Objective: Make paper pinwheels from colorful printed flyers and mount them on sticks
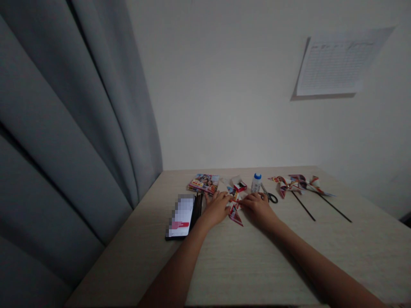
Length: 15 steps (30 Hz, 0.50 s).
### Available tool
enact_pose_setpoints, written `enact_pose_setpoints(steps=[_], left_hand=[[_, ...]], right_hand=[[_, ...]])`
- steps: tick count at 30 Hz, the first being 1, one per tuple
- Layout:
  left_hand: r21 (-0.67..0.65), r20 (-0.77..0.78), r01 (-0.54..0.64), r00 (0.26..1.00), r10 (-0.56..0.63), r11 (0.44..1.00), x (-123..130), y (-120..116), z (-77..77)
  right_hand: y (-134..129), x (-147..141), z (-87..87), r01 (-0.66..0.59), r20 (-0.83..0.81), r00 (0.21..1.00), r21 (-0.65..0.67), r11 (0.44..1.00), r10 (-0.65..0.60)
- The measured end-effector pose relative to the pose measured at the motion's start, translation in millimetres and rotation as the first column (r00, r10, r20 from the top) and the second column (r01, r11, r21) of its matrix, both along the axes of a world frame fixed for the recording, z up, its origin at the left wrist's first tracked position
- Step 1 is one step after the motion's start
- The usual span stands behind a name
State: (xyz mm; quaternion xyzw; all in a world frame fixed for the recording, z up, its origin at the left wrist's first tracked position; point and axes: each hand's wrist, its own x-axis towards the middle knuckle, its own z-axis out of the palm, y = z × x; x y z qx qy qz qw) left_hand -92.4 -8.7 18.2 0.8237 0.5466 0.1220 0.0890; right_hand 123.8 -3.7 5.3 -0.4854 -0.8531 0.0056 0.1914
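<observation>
A colourful printed paper piece with pointed, folded corners lies on the table between my hands. My left hand is on its left side, fingers bent and pressed on the paper. From the right, my right hand pinches the paper near its centre. Just behind is a small red and white box, open, with dark contents. A white glue bottle with a blue cap stands behind my right hand, beside dark-handled scissors.
Left of my hands, a phone lies beside dark sticks. Printed paper sheets are stacked behind them. Paper pinwheels on dark sticks lie at the right of the table. A grey curtain hangs at left.
</observation>
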Motion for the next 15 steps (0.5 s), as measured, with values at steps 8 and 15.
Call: enact_pose_setpoints(steps=[8, 15], left_hand=[[0.022, -0.079, -0.051, 0.995, 0.053, 0.998, 2.4, -1.1, 0.1], [0.034, -0.091, -0.049, 0.994, 0.052, 0.998, 1.0, 0.5, -2.8]], right_hand=[[0.2, -0.6, 0.0, -0.005, 0.015, 1.0, 0.002, 1.0, 0.005], [-1.2, -1.6, 1.5, 0.004, 0.023, 1.0, -0.006, 1.0, -0.004]])
